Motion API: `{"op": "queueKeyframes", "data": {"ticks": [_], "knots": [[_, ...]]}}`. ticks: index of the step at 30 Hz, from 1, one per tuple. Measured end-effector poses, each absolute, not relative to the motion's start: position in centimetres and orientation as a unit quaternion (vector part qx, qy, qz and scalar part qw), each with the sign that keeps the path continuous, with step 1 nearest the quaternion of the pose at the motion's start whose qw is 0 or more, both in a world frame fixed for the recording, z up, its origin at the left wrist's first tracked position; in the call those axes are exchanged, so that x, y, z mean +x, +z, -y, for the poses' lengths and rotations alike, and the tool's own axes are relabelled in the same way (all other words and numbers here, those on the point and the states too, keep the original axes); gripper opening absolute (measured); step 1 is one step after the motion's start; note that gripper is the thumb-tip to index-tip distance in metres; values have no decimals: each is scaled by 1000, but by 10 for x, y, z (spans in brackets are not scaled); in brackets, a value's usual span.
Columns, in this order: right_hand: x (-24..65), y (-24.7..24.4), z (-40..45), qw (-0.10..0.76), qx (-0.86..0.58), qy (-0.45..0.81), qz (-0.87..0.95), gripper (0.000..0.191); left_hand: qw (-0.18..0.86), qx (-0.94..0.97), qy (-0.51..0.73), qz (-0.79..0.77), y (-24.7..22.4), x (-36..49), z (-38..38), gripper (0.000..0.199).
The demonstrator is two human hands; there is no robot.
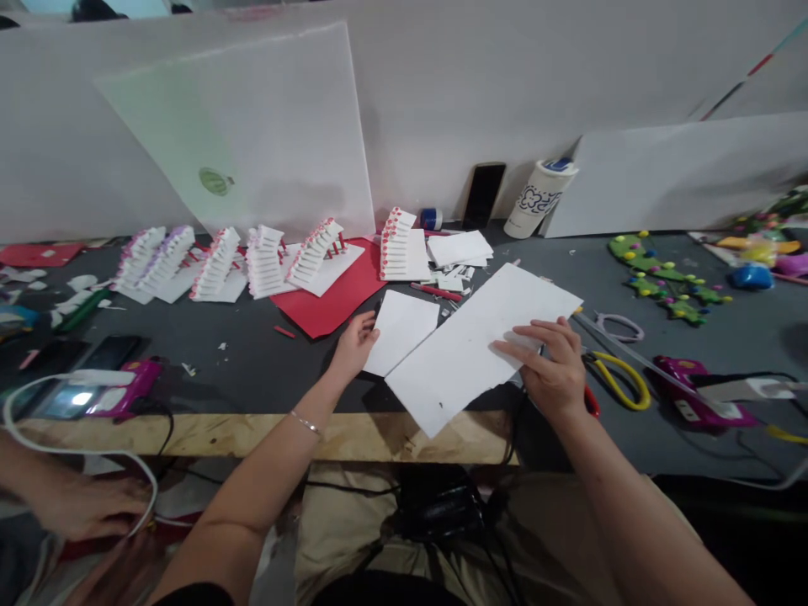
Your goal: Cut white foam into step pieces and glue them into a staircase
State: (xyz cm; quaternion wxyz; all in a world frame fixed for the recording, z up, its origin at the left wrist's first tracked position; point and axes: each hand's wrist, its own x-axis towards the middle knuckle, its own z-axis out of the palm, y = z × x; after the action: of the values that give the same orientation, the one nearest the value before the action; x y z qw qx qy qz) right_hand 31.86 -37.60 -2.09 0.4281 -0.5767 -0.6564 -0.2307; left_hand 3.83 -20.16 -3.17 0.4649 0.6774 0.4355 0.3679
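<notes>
My left hand (354,347) is closed at the left edge of a smaller white card (404,326), with its fingers curled against the edge. A longer white board (470,349) lies tilted across the table's front and overlaps that card's right side. My right hand (555,364) grips the board's right end, fingers on top and the thumb hidden underneath. Behind the card, a red sheet (316,313) lies under small white paper models (316,257) edged with red. A similar model (404,248) stands close by, next to stacked white pieces (459,247).
Yellow-handled pliers (622,383) and a purple power strip (694,391) lie at right; another power strip (130,387) and phones lie at left. A cup (539,198) and a phone (484,194) stand at the back. Another person's hands (94,509) are at lower left.
</notes>
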Motion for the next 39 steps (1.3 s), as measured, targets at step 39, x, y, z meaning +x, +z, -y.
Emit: {"op": "queueKeyframes", "data": {"ticks": [39], "knots": [[421,-61,437,167,-883,-19,439,55,552,639,340,-412,-19,49,246,40]]}}
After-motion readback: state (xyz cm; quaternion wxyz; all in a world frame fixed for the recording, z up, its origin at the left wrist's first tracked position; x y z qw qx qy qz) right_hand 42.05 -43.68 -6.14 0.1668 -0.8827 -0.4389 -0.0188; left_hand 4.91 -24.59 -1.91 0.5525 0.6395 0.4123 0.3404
